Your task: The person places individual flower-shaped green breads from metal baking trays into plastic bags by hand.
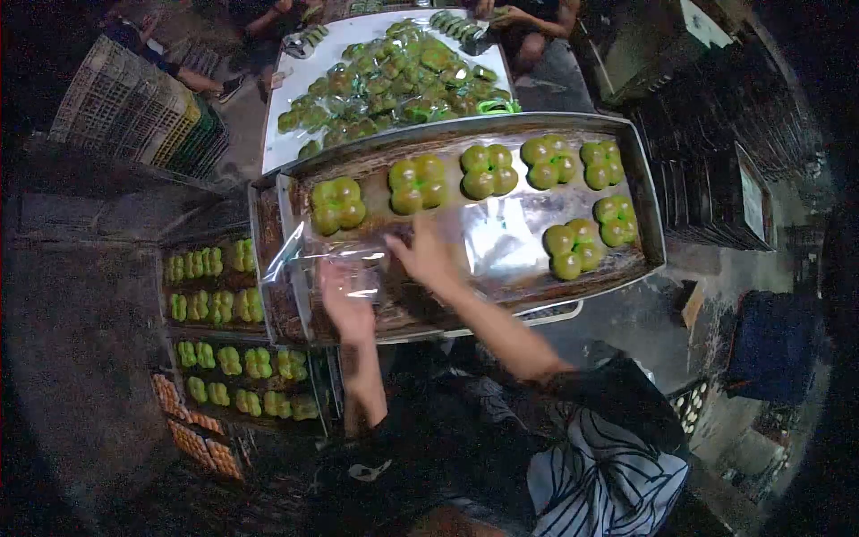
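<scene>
So using the big tray (651, 197) as the landmark: left of it there are more green four-lobed pieces (213, 304) in rows. At its left end, the left hand (338, 285) is in contact with a clear plastic bag (370, 270), but glare hides the fingers, so can't tell how closed they are. Just right of that, the right hand (425, 255) has its thumb apart from blurry fingers; no idea if it grips anything. Looks like the bag-handling step, and any move from here calls for controlling that floppy film. Seven green clusters (418, 184) sit along the tray's far side and right end.
</scene>
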### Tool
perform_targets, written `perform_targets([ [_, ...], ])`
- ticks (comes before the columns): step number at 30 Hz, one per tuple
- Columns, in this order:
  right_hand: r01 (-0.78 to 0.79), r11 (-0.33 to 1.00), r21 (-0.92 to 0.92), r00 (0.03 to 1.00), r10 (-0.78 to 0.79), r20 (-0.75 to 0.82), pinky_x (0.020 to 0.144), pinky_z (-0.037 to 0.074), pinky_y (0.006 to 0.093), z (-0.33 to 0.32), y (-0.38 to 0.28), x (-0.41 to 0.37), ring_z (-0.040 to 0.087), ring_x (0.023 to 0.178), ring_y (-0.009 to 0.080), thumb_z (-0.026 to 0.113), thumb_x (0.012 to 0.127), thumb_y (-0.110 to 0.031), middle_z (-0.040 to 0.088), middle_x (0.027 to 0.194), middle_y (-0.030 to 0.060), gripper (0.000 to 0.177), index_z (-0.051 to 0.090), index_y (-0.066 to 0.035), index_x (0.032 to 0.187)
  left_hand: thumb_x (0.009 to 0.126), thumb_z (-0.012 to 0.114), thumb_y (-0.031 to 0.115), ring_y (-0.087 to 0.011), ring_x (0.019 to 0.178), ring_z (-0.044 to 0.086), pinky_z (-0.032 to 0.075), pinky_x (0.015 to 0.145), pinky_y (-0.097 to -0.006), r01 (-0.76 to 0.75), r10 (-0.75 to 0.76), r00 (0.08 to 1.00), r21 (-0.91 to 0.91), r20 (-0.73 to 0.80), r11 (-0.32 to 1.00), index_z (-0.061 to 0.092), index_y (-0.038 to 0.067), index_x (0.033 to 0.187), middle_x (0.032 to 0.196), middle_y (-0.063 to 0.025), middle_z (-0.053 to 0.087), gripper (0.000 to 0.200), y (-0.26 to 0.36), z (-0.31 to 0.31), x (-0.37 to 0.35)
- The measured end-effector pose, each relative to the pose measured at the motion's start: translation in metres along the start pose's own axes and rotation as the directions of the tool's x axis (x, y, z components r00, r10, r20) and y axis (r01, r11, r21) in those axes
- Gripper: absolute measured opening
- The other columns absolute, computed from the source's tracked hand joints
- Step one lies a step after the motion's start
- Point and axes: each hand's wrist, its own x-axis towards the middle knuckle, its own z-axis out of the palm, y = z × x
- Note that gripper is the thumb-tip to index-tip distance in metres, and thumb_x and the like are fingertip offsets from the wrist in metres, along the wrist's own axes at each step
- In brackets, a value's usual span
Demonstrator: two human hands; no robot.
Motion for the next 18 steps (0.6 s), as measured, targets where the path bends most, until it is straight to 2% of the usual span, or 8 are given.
perform_targets([
  [2,-0.127,0.755,-0.644,0.939,-0.118,-0.324,0.080,0.041,0.0432,0.006,-0.006,0.046,0.050,0.093,0.0392,0.054,0.076,-0.038,0.048,0.103,0.0249,0.056,0.040,-0.004,0.118,0.082,0.045,0.022,-0.0229,0.096,0.047,0.037,0.089,-0.0437,-0.151,0.151,0.989,-0.054,-0.003,0.987,0.041,0.005,0.112,0.097,-0.0093,0.050,0.035,0.030,-0.012,0.009],
  [3,-0.137,0.756,-0.640,0.939,-0.106,-0.327,0.080,0.041,0.0432,0.003,-0.006,0.057,0.050,0.093,0.0392,0.054,0.076,-0.038,0.048,0.103,0.0249,0.056,0.040,-0.004,0.118,0.081,0.045,0.022,-0.0244,0.101,0.045,0.034,0.091,-0.0440,-0.175,0.171,0.984,-0.078,-0.059,0.981,0.037,0.005,0.116,0.104,-0.0103,0.047,0.040,0.043,-0.013,0.008],
  [5,-0.259,0.943,-0.211,0.965,0.264,-0.005,0.088,0.032,0.0471,-0.012,-0.008,0.070,0.038,0.106,0.0419,0.060,0.069,-0.038,0.037,0.119,0.0223,0.064,0.038,-0.011,0.122,0.080,0.045,0.021,-0.0260,0.106,0.042,0.032,0.094,-0.0443,-0.200,0.190,0.977,-0.110,-0.096,0.974,0.033,0.004,0.120,0.112,-0.0113,0.044,0.046,0.062,-0.034,0.014],
  [8,0.328,0.933,-0.147,0.936,-0.342,-0.081,0.079,0.035,0.0445,-0.024,-0.044,0.011,0.040,0.101,0.0354,0.064,0.058,-0.027,0.043,0.112,0.0137,0.047,0.054,-0.017,0.103,0.078,0.044,0.025,-0.0276,0.114,0.036,0.028,0.097,-0.0447,-0.407,0.397,0.913,-0.188,-0.089,0.894,0.026,0.003,0.126,0.124,-0.0126,0.036,0.055,0.068,-0.050,0.033],
  [10,0.704,0.709,-0.051,0.710,-0.701,0.059,0.079,0.034,0.0447,-0.052,-0.086,-0.019,0.038,0.105,0.0307,0.069,0.050,-0.020,0.041,0.117,0.0092,0.054,0.054,-0.016,0.101,0.079,0.040,0.029,-0.0305,0.116,0.034,0.027,0.097,-0.0461,0.297,-0.029,0.912,-0.607,0.410,0.737,0.025,0.003,0.127,0.128,-0.0152,0.032,0.056,0.068,0.006,-0.007],
  [11,0.682,0.722,-0.115,0.729,-0.684,0.023,0.079,0.037,0.0429,-0.068,-0.102,-0.024,0.042,0.103,0.0283,0.068,0.051,-0.018,0.044,0.118,0.0075,0.048,0.056,-0.012,0.097,0.080,0.036,0.031,-0.0330,0.115,0.035,0.028,0.097,-0.0442,-0.204,0.213,0.938,-0.060,0.275,0.977,0.026,0.003,0.126,0.126,-0.0168,0.034,0.055,0.037,0.005,0.002],
  [15,0.627,0.775,-0.074,0.756,-0.629,-0.183,0.073,0.043,0.0360,-0.091,-0.099,-0.065,0.050,0.094,0.0252,0.067,0.053,-0.016,0.054,0.106,0.0078,0.035,0.060,-0.007,0.086,0.078,0.038,0.031,-0.0302,0.116,0.035,0.026,0.097,-0.0405,0.177,0.046,0.823,-0.333,0.566,0.926,0.029,0.002,0.126,0.124,-0.0168,0.037,0.056,0.031,0.061,-0.037],
  [18,0.579,0.796,-0.174,0.747,-0.604,-0.279,0.080,0.041,0.0367,-0.101,-0.091,-0.053,0.048,0.099,0.0264,0.070,0.053,-0.014,0.051,0.109,0.0105,0.046,0.057,-0.002,0.095,0.082,0.032,0.033,-0.0321,0.112,0.039,0.032,0.094,-0.0403,-0.066,0.042,0.874,0.033,0.484,0.997,0.034,0.001,0.120,0.124,-0.0165,0.037,0.050,-0.001,0.082,-0.081],
])
